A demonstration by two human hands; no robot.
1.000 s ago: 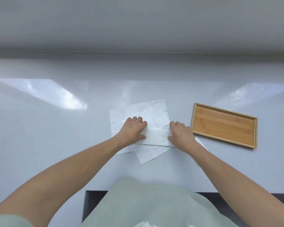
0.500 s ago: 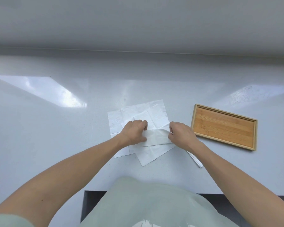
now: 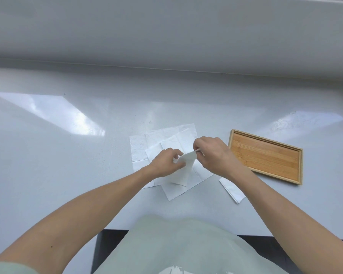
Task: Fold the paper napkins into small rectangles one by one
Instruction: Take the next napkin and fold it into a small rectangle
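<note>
Several white paper napkins (image 3: 166, 139) lie spread and overlapping on the white counter in front of me. Above them I hold one folded napkin (image 3: 183, 171) lifted off the pile, hanging down from its top edge. My left hand (image 3: 166, 162) pinches its left top corner. My right hand (image 3: 212, 155) pinches its right top corner. Another folded napkin (image 3: 233, 189) lies flat on the counter under my right forearm, partly hidden by it.
An empty wooden tray (image 3: 265, 155) sits on the counter to the right of the napkins. The counter's front edge (image 3: 115, 229) runs just before my body. A wall rises behind the counter.
Both hands were pressing a napkin flat on the pile. They have since pinched it and lifted it up, so it now hangs between them above the other napkins.
</note>
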